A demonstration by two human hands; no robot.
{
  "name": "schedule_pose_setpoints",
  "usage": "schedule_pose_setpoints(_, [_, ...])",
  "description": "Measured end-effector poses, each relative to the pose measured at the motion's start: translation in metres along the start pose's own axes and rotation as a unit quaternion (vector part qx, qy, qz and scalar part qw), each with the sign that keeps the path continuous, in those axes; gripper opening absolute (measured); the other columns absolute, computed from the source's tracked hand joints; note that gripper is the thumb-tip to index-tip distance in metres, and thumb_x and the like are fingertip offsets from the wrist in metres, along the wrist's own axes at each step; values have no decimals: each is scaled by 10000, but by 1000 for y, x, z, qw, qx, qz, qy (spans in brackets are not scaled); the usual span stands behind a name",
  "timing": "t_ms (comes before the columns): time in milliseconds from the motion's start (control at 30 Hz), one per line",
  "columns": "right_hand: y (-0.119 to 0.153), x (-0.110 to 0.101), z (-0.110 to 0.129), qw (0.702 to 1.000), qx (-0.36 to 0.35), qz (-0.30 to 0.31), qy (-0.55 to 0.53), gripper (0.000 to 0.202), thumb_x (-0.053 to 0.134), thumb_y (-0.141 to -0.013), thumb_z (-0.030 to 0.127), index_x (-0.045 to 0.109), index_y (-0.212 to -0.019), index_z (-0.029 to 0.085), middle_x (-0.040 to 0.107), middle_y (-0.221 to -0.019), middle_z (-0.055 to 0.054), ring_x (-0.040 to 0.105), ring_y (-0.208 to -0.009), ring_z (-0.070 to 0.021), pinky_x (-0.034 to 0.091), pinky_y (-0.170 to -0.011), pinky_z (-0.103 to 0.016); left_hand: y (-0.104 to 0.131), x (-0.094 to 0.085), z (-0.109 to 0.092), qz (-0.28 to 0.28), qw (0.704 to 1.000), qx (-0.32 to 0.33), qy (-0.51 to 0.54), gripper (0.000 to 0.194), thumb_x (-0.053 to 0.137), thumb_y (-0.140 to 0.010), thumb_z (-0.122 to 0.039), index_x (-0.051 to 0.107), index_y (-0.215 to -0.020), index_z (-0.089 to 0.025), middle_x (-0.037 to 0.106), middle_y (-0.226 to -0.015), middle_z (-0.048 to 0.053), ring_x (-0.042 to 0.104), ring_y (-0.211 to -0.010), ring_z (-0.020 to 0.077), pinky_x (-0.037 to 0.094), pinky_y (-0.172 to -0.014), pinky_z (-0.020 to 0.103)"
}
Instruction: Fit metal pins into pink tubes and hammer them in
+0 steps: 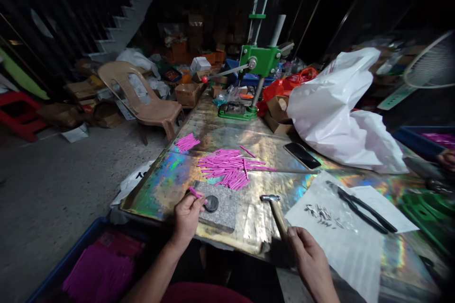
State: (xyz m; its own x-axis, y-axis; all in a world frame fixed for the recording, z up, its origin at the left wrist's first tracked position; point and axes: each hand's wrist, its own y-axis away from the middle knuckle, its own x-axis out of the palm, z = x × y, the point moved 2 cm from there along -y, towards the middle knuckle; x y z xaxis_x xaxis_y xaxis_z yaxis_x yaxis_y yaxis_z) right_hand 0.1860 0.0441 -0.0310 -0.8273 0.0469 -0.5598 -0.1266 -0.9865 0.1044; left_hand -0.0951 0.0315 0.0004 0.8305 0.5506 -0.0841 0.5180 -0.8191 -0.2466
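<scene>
My left hand (187,213) is closed, pinching a short pink stick (195,192) over a speckled grey stone block (223,213). Beside its fingertips, a round dark disc (211,203) lies on the block. In my right hand (308,251) is a small hammer (278,215), gripped by its wooden handle, with the metal head raised toward the middle of the table. Behind the block lies a loose pile of pink sticks (227,165), and a smaller bunch of pink sticks (187,142) sits farther left.
Right of the hammer, small metal pieces (323,214) and black-handled pliers (366,208) lie on white plastic sheeting (341,255). A phone (302,155), a white bag (330,113) and a green lever press (258,59) stand beyond. A blue crate (80,258) is at lower left.
</scene>
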Motion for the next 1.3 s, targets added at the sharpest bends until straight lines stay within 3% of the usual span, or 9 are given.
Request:
schedule_pose_setpoints(100, [-8, 0, -6, 988, -20, 22, 150, 310, 345, -755, 478, 494, -763, 207, 569, -639, -29, 548, -610, -206, 400, -548, -287, 0, 1, 2, 0, 1000, 8, -16, 101, 538, -684, -218, 587, -628, -151, 569, -520, -28, 526, -450, 94, 446, -456, 181])
schedule_pose_setpoints(233, [-14, 7, -7, 948, -90, 40, 303, 313, 338, -773, 397, 493, -919, 168, 586, -867, -130, 570, -792, -249, 412, -661, -316, -1, 0, 1, 24, 996, 57, -71, 118, 518, -706, -207, 583, -624, -153, 582, -579, -13, 530, -472, 94, 450, -459, 180])
schedule_pose_setpoints(367, [-22, 7, -9, 931, -27, 70, 358, 333, 366, -749, 339, 487, -971, 122, 607, -813, -148, 596, -720, -250, 410, -618, -311, -4, 0, -8, 80, 973, 151, -154, 137, 496, -736, -174, 582, -630, -158, 583, -585, -4, 550, -540, 107, 453, -536, 189])
schedule_pose_setpoints(600, [-26, -8, 12, 989, 44, 119, 73, 180, 438, -662, 339, 500, -737, 187, 586, -577, -9, 533, -509, -162, 381, -474, -249, -5, 2, -17, 132, 933, 238, -235, 185, 452, -777, -158, 568, -632, -163, 583, -594, 20, 566, -599, 129, 450, -563, 209])
schedule_pose_setpoints(733, [-5, -6, 50, 968, 55, 220, -105, 188, 459, -723, 398, 387, -716, 224, 487, -461, 73, 350, -320, -71, 241, -327, -182, -7, 4, -20, 142, 921, 260, -253, 219, 429, -786, -154, 551, -605, -167, 564, -567, 13, 552, -571, 129, 443, -538, 217])
schedule_pose_setpoints(900, [17, -1, 94, 949, -73, 244, -184, 321, 502, -751, 394, 445, -1023, 234, 502, -629, 52, 495, -478, -96, 390, -419, -192, -6, 4, -20, 136, 923, 263, -245, 219, 421, -783, -134, 543, -603, -164, 561, -563, 11, 542, -553, 126, 431, -518, 218])
schedule_pose_setpoints(1067, [19, -5, 126, 935, -246, 254, 31, 462, 441, -800, 345, 416, -1241, 210, 625, -957, -73, 591, -830, -200, 471, -707, -293, -4, 4, -18, 133, 925, 253, -250, 222, 432, -763, -110, 522, -568, -170, 545, -548, 7, 520, -542, 127, 407, -498, 219])
schedule_pose_setpoints(1167, [22, -21, 155, 912, -331, 221, 104, 456, 432, -796, 330, 426, -1241, 230, 636, -1019, -78, 557, -975, -221, 469, -761, -294, -4, 5, -19, 136, 926, 243, -253, 211, 437, -752, -98, 524, -573, -169, 555, -555, 13, 531, -545, 134, 408, -502, 225])
schedule_pose_setpoints(1300, [28, -37, 181, 906, -407, 99, 69, 458, 509, -743, 322, 478, -1196, 262, 619, -1070, -52, 578, -958, -212, 480, -763, -274, -4, 5, -20, 144, 928, 234, -251, 215, 425, -761, -102, 540, -591, -168, 561, -564, 18, 540, -561, 141, 417, -516, 230])
